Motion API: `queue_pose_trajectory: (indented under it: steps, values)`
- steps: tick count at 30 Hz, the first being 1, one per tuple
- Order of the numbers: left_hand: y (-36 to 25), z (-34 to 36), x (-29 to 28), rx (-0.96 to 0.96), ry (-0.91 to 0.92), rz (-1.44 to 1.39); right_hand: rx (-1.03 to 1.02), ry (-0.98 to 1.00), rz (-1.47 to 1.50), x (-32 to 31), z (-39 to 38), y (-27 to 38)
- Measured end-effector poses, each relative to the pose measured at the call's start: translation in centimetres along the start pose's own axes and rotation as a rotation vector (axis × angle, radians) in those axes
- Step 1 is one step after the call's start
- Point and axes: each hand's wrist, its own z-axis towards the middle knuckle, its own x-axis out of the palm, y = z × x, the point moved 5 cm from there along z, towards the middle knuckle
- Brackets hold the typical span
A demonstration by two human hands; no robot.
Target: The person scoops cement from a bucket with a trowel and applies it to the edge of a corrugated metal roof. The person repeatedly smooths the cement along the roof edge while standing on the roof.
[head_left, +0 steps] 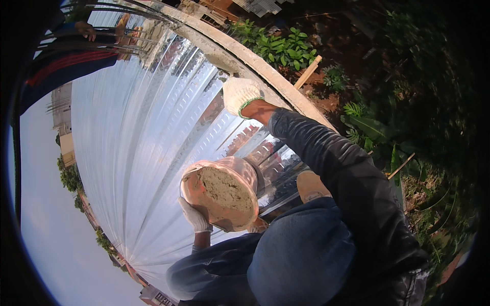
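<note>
My left hand (194, 216), in a white knit glove, grips the lower left rim of an orange-pink bucket (247, 174). The bucket is tilted with its mouth facing me. Grey wet mortar (222, 190) lies inside it. Reaching forward, my right hand (240, 96) wears a similar glove with a green cuff edge. Its fingers are curled closed beside the concrete ledge (270, 81), and whatever they hold is hidden. Wet-looking grey mortar (223, 60) lies along the ledge's inner side, just beyond that hand.
Shiny corrugated metal sheeting (117, 137) spreads below and left of the ledge. Thin steel rods (109, 48) stick out at the upper left, near another person's hand (86, 30). Beyond the ledge are green plants (286, 48) and a wooden stake (308, 72). My knees (301, 250) are bent close behind the bucket.
</note>
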Motion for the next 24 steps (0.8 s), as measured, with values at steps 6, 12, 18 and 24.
queue_pose_trajectory:
  steps: [6, 12, 18, 24]
  values:
    - [-0.4, -0.8, 0.4, -0.042, -0.011, -0.038, 0.01, -0.079, -0.001, -1.0, -6.2, 1.1]
    - [-0.6, -0.8, -0.1, -0.022, -0.012, -0.007, -0.192, -0.207, 0.149, -3.9, -9.8, -0.9]
    - [0.0, 0.0, 0.6, 0.031, 0.043, -0.126, -0.173, -0.151, -0.035, -8.6, -2.5, -5.3]
    - [0.0, -0.7, 2.0, 0.023, 0.094, -0.159, -0.353, -0.014, -0.45, -9.0, 4.2, -7.1]
